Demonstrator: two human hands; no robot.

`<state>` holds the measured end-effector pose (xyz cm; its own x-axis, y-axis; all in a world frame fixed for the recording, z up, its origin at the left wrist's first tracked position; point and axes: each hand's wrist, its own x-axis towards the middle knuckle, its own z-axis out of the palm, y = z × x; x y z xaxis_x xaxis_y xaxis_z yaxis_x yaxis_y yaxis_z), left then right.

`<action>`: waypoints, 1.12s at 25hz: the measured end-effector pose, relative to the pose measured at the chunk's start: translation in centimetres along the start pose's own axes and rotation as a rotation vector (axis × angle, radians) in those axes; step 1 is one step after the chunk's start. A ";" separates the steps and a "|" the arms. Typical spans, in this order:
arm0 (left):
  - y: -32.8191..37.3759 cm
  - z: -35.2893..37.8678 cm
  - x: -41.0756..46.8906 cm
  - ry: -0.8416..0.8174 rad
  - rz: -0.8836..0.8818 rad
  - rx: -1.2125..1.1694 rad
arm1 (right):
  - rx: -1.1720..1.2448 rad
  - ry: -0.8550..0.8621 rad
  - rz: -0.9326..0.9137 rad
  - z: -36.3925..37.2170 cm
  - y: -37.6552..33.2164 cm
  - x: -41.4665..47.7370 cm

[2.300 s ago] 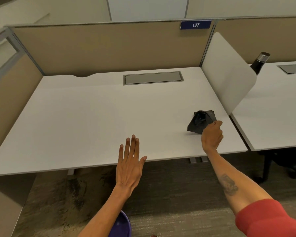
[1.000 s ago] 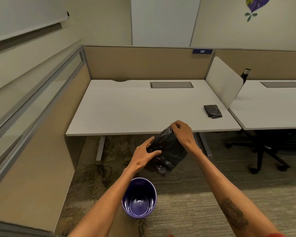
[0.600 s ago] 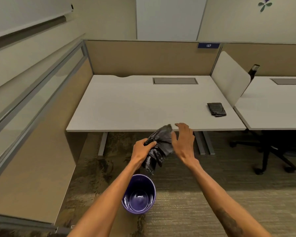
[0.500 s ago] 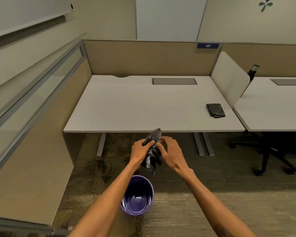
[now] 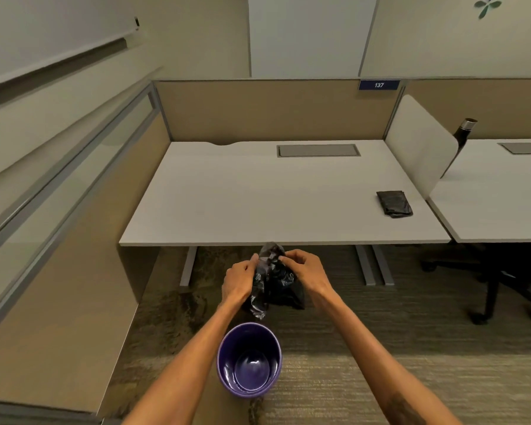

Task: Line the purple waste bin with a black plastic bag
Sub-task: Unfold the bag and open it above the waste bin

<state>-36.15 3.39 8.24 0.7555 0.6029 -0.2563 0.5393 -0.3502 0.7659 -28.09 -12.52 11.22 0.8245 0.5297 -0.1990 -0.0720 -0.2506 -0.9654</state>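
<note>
Standing over the purple bin [image 5: 249, 360], which sits empty and upright on the carpet between the forearms. Left hand [image 5: 238, 279] grips the left side of the crumpled black bag [image 5: 272, 279], fingers closed on the plastic. Bag is held in the air above and just beyond the bin, below the front edge of the white desk [image 5: 258, 197], still bunched, mouth not open. Right hand [image 5: 305, 271] pinches the bag's top right with its fingertips. Step looks like finding the opening: best to rub the layers apart at the top edge, pull the hands apart, shake it loose, then lower it in and fold the rim over. Far right on the desk lies a spare folded bag [image 5: 394, 204], untouched.
</note>
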 end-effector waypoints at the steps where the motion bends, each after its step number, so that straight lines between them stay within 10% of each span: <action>1: -0.4 -0.3 0.3 0.018 -0.004 0.083 | 0.053 0.008 0.029 0.1 -0.3 0.3; 6: 0.1 -1.4 1.1 0.185 0.036 0.086 | 0.137 0.088 0.134 1.9 -0.5 1.7; 12: 1.6 -2.6 0.9 -0.114 0.083 -0.361 | 0.133 0.186 0.118 4.9 -0.4 2.5; 17: -0.3 -3.8 1.7 0.018 0.059 -0.421 | 0.232 0.102 0.132 5.4 -0.2 1.9; 28: -2.1 -6.5 1.9 0.457 0.089 0.125 | 0.249 0.007 0.316 4.2 -0.2 2.1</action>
<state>-38.29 9.94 9.98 0.5748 0.8103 0.1139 0.5415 -0.4811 0.6894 -28.66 -7.96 10.33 0.7436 0.4526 -0.4921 -0.4557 -0.1954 -0.8684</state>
